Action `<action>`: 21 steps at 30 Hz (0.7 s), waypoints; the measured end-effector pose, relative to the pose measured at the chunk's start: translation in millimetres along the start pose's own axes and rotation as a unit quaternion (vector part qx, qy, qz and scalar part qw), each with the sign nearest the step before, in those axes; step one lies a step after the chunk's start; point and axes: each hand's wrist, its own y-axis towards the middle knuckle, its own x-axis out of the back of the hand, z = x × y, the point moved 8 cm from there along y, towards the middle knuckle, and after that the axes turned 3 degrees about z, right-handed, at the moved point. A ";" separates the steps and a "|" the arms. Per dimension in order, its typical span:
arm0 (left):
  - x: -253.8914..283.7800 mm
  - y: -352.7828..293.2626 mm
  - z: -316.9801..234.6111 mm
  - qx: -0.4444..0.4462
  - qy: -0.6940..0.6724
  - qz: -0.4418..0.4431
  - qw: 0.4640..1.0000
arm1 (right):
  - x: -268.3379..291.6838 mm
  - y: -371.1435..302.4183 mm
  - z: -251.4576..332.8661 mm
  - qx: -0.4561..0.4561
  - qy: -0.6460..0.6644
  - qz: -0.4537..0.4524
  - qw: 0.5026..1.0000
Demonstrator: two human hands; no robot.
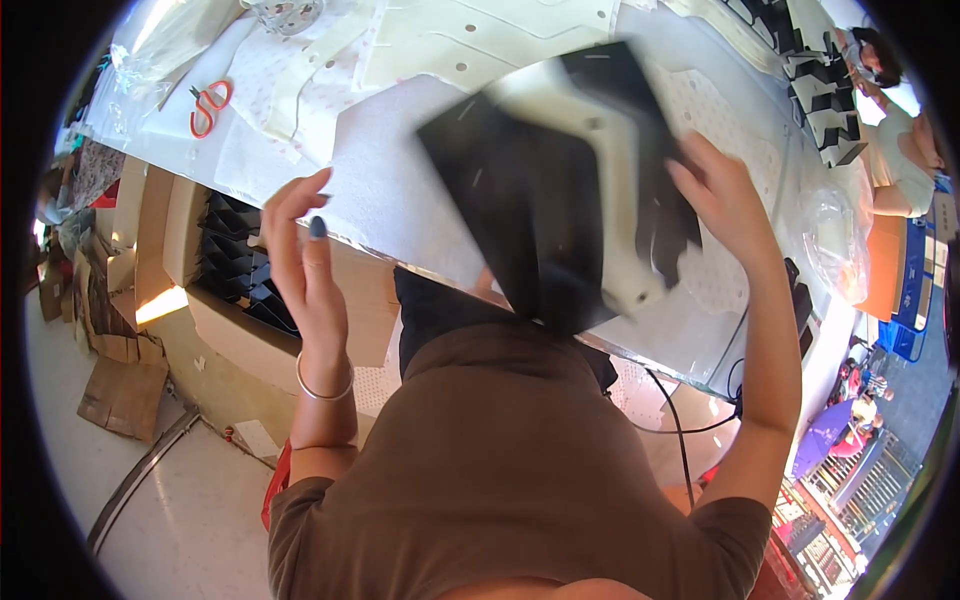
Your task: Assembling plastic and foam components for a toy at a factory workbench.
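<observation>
My right hand (725, 195) grips the right edge of a black sheet-like panel (530, 190), tilted over the near edge of the table. A curved cream strip (618, 170) with small holes lies across the panel's face. Both are somewhat blurred, and whether strip and panel are joined I cannot tell. My left hand (305, 245) is raised in the air to the left of the panel, its fingers apart and holding nothing. It hovers near an open cardboard box (240, 340) with several folded black pieces (240, 265) inside.
Red-handled scissors (208, 110) lie on the white table (385, 140) at the left. Large cream sheets (480, 40) with holes cover the back. A clear plastic bag (838, 245) and black folded parts (825, 105) are at the right, near another person (895, 150). Black cables (680, 420) hang below the table.
</observation>
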 end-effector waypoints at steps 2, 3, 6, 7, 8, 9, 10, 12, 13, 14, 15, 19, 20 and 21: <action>-32.8 1.6 -5.9 0.053 -0.115 0.112 0.986 | 0.8 -52.2 -18.7 -0.164 0.124 -0.030 0.978; -52.5 -0.9 -14.9 0.054 -0.182 0.159 0.969 | -9.5 -83.8 -20.0 -0.260 0.236 -0.036 0.936; -106.9 -14.4 -43.0 0.081 -0.275 0.294 0.912 | -63.3 -148.8 -10.8 -0.280 0.465 -0.136 0.829; -114.6 -9.4 -46.3 0.081 -0.272 0.292 0.913 | -79.5 -159.6 6.9 -0.301 0.499 -0.137 0.801; -127.5 4.2 -50.9 0.039 -0.198 0.312 0.928 | -103.3 -174.4 17.5 -0.319 0.573 -0.086 0.750; -137.3 17.5 -50.6 0.000 -0.117 0.328 0.937 | -124.9 -189.1 26.3 -0.339 0.634 -0.030 0.695; -149.7 36.8 -40.2 -0.001 -0.115 0.332 0.936 | -124.4 -192.3 29.7 -0.340 0.637 -0.032 0.691; -184.7 50.0 -30.0 -0.110 -0.086 0.452 0.881 | -128.7 -186.0 64.3 -0.196 0.569 0.143 0.786; -182.3 52.3 -28.5 -0.106 -0.081 0.455 0.880 | -119.4 -183.5 64.6 -0.196 0.573 0.147 0.782; -175.3 56.5 -35.7 -0.170 -0.047 0.430 0.885 | -102.5 -174.0 68.9 -0.141 0.537 0.206 0.806; -170.5 63.0 -39.6 -0.236 -0.011 0.400 0.885 | -83.3 -161.0 73.1 -0.081 0.495 0.262 0.825; -88.9 125.3 51.1 -0.023 0.125 0.140 0.982 | -22.3 -67.6 70.3 -0.024 0.328 0.080 0.941; -65.0 127.2 79.8 0.040 0.245 0.091 0.965 | -24.2 -28.7 84.4 0.007 0.300 0.059 0.952; -58.3 123.1 93.5 0.045 0.249 0.085 0.964 | -33.3 9.8 94.3 0.062 0.242 0.029 0.968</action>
